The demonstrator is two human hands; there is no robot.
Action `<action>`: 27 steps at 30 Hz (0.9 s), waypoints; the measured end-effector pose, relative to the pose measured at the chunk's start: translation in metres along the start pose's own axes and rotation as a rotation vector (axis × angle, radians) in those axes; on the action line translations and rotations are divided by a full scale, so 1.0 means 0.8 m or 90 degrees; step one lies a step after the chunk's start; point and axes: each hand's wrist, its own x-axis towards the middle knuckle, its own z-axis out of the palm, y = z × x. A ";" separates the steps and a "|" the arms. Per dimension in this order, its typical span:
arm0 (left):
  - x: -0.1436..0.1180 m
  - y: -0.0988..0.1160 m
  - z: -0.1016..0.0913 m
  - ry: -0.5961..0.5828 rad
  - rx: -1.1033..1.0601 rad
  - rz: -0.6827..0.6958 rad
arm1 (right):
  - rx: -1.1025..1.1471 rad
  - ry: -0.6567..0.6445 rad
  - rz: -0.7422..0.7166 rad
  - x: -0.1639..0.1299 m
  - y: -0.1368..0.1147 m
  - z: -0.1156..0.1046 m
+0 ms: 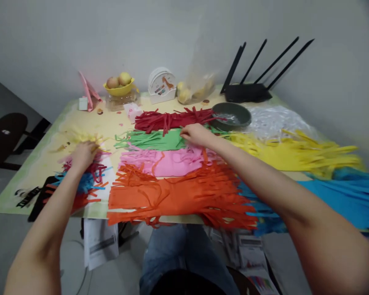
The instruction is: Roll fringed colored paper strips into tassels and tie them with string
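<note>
My right hand [197, 134] pinches the green strips [153, 140], long axis 9-to-3, while my left hand [83, 155], at 9 o'clock, grips mixed strips [86, 180].

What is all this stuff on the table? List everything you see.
Fringed paper sheets: six; red, green, pink, orange, yellow, blue; centre to right.
Mixed paper strips: one pile, many colours, left.
Bowl: one, dark green, behind the red sheet.
Router: one, black, back right.
Fruit bowl: one, yellow, back left.
Round box: one, white, back centre.
Left hand: on the mixed strips.
Right hand: on the green sheet's edge.
</note>
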 end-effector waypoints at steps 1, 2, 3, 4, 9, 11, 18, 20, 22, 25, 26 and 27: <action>-0.007 -0.002 0.009 -0.041 0.014 0.000 | -0.011 -0.024 -0.007 -0.001 0.002 0.004; -0.011 -0.004 0.014 -0.074 0.033 -0.003 | -0.018 -0.042 -0.012 -0.002 0.004 0.007; -0.012 -0.004 0.015 -0.096 0.056 -0.007 | -0.022 -0.058 -0.015 -0.003 0.006 0.010; -0.011 -0.001 0.012 -0.104 0.076 -0.011 | -0.029 -0.076 -0.019 -0.004 0.009 0.012; 0.023 0.088 0.012 -0.027 0.172 0.081 | -0.048 -0.135 -0.050 -0.009 0.018 0.017; 0.038 0.161 0.037 -0.100 0.133 0.204 | -0.056 -0.138 -0.051 -0.011 0.019 0.018; 0.080 0.333 0.152 -0.295 -0.029 0.368 | -0.063 -0.093 -0.062 -0.018 0.017 0.018; 0.092 0.336 0.165 -0.313 -0.034 0.352 | -0.043 -0.079 -0.056 -0.018 0.019 0.019; 0.100 0.331 0.170 -0.324 -0.043 0.335 | -0.015 -0.074 -0.042 -0.016 0.024 0.021; 0.107 0.324 0.171 -0.333 -0.062 0.311 | 0.026 -0.078 -0.011 -0.013 0.032 0.024; 0.109 0.323 0.172 -0.335 -0.069 0.301 | 0.036 -0.078 -0.001 -0.012 0.035 0.024; 0.110 0.323 0.172 -0.336 -0.075 0.290 | 0.044 -0.078 0.010 -0.011 0.037 0.023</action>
